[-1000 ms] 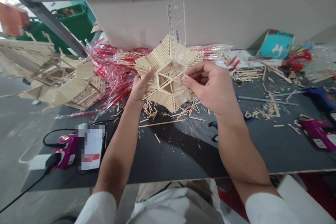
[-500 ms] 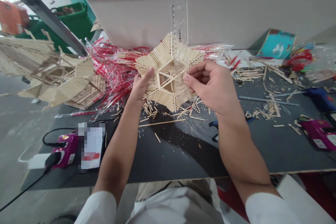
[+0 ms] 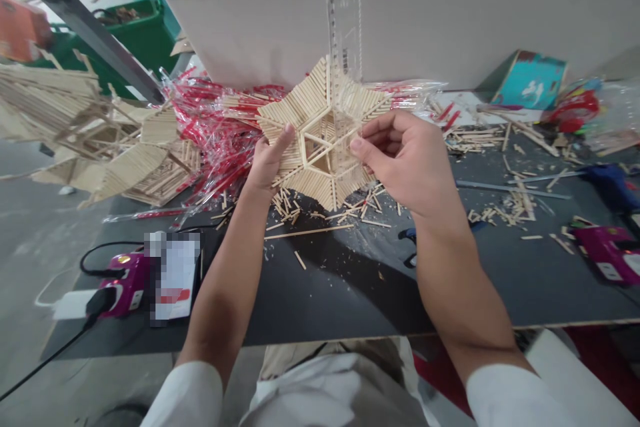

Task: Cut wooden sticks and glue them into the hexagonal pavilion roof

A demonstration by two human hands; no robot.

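Observation:
A star-shaped frame of wooden sticks point(image 3: 305, 113) with a hollow hexagon in its middle is held upright above the dark table point(image 3: 350, 287). My left hand point(image 3: 267, 160) grips its left side, thumb on the front face. My right hand point(image 3: 400, 160) pinches a clear plastic ruler point(image 3: 344, 33) against the star's right side; the ruler stands up vertically past the star's top point.
Red-and-clear packets of sticks point(image 3: 215, 133) and finished stick panels point(image 3: 125, 160) lie at the left. Loose stick offcuts point(image 3: 320, 213) litter the table. Purple glue guns sit at the left point(image 3: 123, 283) and right point(image 3: 605, 250). A teal box point(image 3: 530, 80) leans against the wall.
The star and ruler have risen slightly and shifted a little right. Both hands keep the same hold.

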